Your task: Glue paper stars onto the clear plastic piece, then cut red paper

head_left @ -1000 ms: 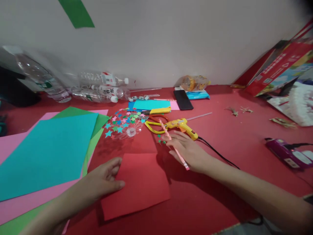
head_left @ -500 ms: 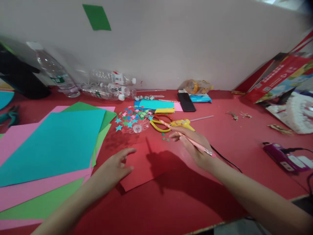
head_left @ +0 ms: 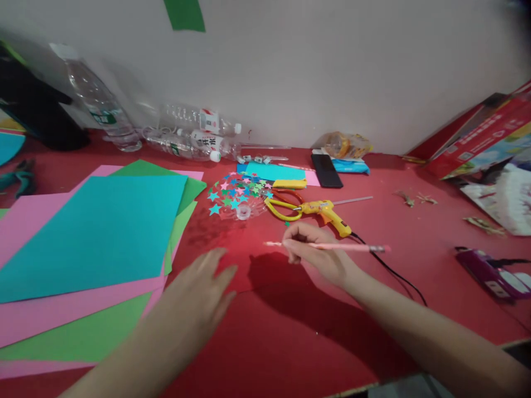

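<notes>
My right hand [head_left: 317, 257] grips a pink pencil [head_left: 352, 247] between thumb and fingers, its tip pointing left and the eraser end to the right. The pencil is held nearly level over a red paper sheet [head_left: 240, 243] that blends into the red tabletop. My left hand [head_left: 201, 296], slightly blurred, hovers or rests at the sheet's near left side with fingers apart and holds nothing; contact cannot be made out. Just beyond the sheet are many coloured paper stars [head_left: 234, 193] with a clear plastic bottle piece [head_left: 243, 212].
Coloured paper sheets [head_left: 103, 232] lie at left. Behind are scissors [head_left: 280, 210], a yellow glue gun [head_left: 327, 213], a yellow cutter [head_left: 289, 184], a phone [head_left: 326, 171] and plastic bottles [head_left: 199, 141]. A purple power strip [head_left: 485, 276] lies at right, with a black cord [head_left: 394, 271] nearer in.
The pencil has swung from slanting to nearly level, with my right hand drawn slightly nearer. My left hand has moved right. The red sheet sits farther away, and the view has shifted a little.
</notes>
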The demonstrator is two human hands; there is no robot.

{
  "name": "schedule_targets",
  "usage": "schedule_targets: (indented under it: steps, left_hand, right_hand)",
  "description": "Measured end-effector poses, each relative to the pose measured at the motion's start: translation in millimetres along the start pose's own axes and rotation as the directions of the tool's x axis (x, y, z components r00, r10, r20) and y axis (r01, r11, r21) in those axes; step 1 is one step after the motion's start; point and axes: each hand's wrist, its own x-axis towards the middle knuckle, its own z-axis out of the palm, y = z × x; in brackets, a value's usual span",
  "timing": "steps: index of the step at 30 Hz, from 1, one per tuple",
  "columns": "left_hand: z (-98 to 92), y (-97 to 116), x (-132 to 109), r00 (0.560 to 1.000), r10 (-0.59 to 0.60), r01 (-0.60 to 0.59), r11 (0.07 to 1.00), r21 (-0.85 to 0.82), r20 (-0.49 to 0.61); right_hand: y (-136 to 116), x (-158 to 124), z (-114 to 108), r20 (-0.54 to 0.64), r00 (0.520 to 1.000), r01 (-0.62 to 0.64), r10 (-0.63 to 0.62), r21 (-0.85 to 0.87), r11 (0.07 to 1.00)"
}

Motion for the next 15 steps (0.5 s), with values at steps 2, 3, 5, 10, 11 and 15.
schedule_targets:
  steps: [2,3,5,10,11,15]
  left_hand:
    - [12.3,9,-6,0.992,0.087,-0.105,0.971,0.214,0.092]
    - [16.3,15,-8,0.983,0.123,-0.155,0.951,0.269,0.133]
    - [20.0,30,-10,0.964,0.185,-0.238,0.92,0.312,0.192]
    - [20.3,67,-6,0.934,0.313,-0.356,0.844,0.401,0.172]
    - [20.1,73,-5,0.937,0.321,-0.348,0.835,0.426,0.138]
    - [15.7,87,3,0.921,0.388,-0.353,0.845,0.401,-0.006]
  right_hand:
    - [4,4,9,0.08,0.997,-0.018,0.009,0.107,0.994]
    - [7,6,13,0.107,0.994,-0.027,0.015,0.108,0.994]
    - [13,7,20,0.13,0.99,-0.053,0.048,0.041,0.998]
    - [18,8,26,0.084,0.991,-0.102,0.103,-0.016,0.995]
    - [17,9,26,0.083,0.991,-0.1,0.101,-0.016,0.995]
    - [17,15,28,0.101,0.991,-0.079,0.083,-0.045,0.996]
